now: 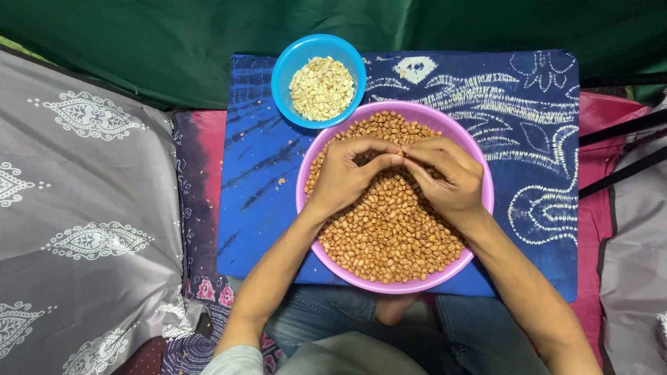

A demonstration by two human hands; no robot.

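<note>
The left hand (347, 173) and the right hand (445, 173) are held together above the pink bowl (479, 167), fingertips met and pinched on a single peanut, too small to be made out clearly. The pink bowl is filled with brown-skinned peanuts (389, 236). Just beyond its far-left rim, touching it, a smaller blue bowl (283, 69) of pale skinned peanuts (321, 88) is seen. Beneath both bowls a blue patterned cloth (528, 104) is spread.
</note>
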